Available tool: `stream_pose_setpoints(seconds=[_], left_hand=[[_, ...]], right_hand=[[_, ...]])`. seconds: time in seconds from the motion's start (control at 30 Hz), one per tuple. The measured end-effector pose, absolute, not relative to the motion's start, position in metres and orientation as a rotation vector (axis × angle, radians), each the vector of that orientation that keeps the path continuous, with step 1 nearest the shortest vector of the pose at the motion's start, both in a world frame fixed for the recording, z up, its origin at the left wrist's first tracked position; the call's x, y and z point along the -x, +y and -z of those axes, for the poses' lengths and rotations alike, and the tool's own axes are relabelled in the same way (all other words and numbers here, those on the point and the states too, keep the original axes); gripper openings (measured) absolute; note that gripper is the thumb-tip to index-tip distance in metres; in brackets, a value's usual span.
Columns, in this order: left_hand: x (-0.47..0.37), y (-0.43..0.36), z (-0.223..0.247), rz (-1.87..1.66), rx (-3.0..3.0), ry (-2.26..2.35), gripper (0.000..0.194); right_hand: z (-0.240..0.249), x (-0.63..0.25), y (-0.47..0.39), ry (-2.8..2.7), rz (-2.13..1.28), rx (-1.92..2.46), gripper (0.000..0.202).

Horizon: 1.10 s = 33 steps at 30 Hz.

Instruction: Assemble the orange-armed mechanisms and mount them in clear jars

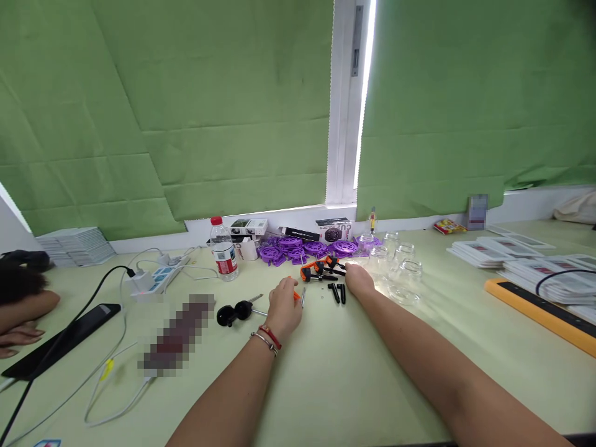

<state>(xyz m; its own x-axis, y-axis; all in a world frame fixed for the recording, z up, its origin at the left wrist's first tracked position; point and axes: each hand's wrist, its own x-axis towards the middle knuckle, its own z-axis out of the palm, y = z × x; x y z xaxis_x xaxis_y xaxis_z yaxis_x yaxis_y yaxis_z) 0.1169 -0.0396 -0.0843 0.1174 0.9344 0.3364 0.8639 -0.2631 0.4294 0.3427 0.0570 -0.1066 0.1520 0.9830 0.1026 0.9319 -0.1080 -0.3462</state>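
Observation:
My left hand [284, 307], with a red and a metal bracelet at its wrist, is closed on a small orange part [297, 296], mostly hidden by the fingers. A thin metal rod [303, 297] lies just right of it. My right hand [358, 281] is curled beside the black ends of several orange-and-black clamp-like pieces [321, 268]; what its fingers hold, if anything, is hidden. Two short black handles [337, 293] lie side by side between my hands. Left of my left hand rest black round pieces with metal rods [235, 312].
Purple openwork discs [298, 249] and small boxes [249, 227] line the back. Clear glass jars [410, 273] stand right of my right hand. A red-capped bottle [223, 251], power strip [161, 279] and cables are left, near another person's arm [35, 310]. White stacks [535, 279] lie right.

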Motion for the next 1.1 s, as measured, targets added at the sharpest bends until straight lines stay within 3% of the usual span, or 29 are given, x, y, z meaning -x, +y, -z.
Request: stream_pose_setpoints(seconds=[0.37, 0.57, 0.87, 1.1], left_hand=[[-0.070, -0.029, 0.067, -0.424, -2.004, 2.696, 0.026], [-0.056, -0.022, 0.080, -0.156, -1.925, 2.597, 0.020], [-0.052, -0.020, 0.078, -0.158, -1.965, 2.532, 0.022], [-0.059, -0.023, 0.069, -0.203, -2.075, 2.525, 0.029]], right_hand=[[0.104, -0.342, 0.050, -1.840, -0.235, 2.078, 0.027], [0.103, -0.338, 0.046, -1.842, -0.254, 2.032, 0.037], [0.096, -0.326, 0.041, -1.895, -0.229, 1.867, 0.058], [0.086, -0.295, 0.020, -2.001, -0.222, 1.644, 0.055]])
